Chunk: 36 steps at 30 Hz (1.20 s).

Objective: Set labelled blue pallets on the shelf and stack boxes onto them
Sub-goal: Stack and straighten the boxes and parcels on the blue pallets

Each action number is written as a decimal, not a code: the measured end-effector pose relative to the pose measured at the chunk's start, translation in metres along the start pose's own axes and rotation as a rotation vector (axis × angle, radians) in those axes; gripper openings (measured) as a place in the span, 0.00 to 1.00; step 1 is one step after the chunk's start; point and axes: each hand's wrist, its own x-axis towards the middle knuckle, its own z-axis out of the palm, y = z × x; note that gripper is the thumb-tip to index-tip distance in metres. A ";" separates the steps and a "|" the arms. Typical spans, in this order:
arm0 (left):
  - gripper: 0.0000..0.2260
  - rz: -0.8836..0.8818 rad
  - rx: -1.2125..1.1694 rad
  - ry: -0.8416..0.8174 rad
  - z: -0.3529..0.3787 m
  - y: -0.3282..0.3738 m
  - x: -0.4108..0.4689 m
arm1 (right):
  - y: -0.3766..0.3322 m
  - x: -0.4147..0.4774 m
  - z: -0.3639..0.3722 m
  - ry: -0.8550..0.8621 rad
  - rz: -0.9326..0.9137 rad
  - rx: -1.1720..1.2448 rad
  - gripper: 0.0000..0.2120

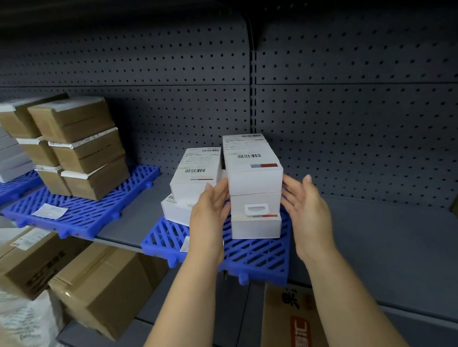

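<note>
The tall stack of white boxes [254,187] stands on the blue pallet [257,256], mid-shelf [379,232], directly between my hands. Its long axis runs away from me toward the far pegboard wall [355,107]. My left hand [212,213] is the nearer one, its fingers straight and together along the stack's left face. My right hand [307,208] hangs just beside the right face, fingers spread loosely and gripping nothing. I cannot tell whether my left fingers actually touch the cardboard. A shorter stack [193,184] sits just left, partly hidden behind that hand. My left wrist covers most of the pallet's label [184,243], so its print is unreadable.
</note>
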 end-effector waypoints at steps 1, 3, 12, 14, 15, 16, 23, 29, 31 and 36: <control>0.20 0.002 -0.026 0.007 -0.002 -0.002 -0.001 | 0.000 -0.003 0.000 0.018 0.003 0.023 0.21; 0.20 0.015 -0.059 0.010 -0.005 -0.005 -0.005 | 0.000 -0.008 -0.001 0.038 0.001 0.048 0.20; 0.21 0.035 -0.063 -0.015 -0.014 -0.011 -0.020 | 0.004 -0.023 -0.005 0.099 -0.034 0.092 0.25; 0.22 0.029 -0.053 -0.026 -0.015 -0.012 -0.022 | 0.005 -0.026 -0.005 0.112 -0.041 0.095 0.25; 0.22 0.028 -0.043 -0.038 -0.016 -0.012 -0.022 | 0.006 -0.027 -0.005 0.117 -0.045 0.099 0.25; 0.22 0.027 -0.033 -0.055 -0.016 -0.011 -0.023 | 0.006 -0.028 -0.004 0.122 -0.048 0.102 0.24; 0.23 -0.004 0.075 -0.073 -0.023 -0.014 -0.022 | 0.016 -0.027 -0.005 0.131 -0.046 -0.013 0.19; 0.24 -0.103 0.103 -0.104 -0.018 -0.016 -0.014 | 0.017 -0.028 -0.007 0.011 0.088 0.074 0.17; 0.25 -0.111 0.108 -0.101 -0.018 -0.015 -0.005 | 0.016 -0.029 -0.005 0.001 0.092 0.114 0.16; 0.24 -0.106 0.108 -0.088 -0.018 -0.016 0.003 | 0.023 -0.036 0.001 -0.009 0.057 0.122 0.17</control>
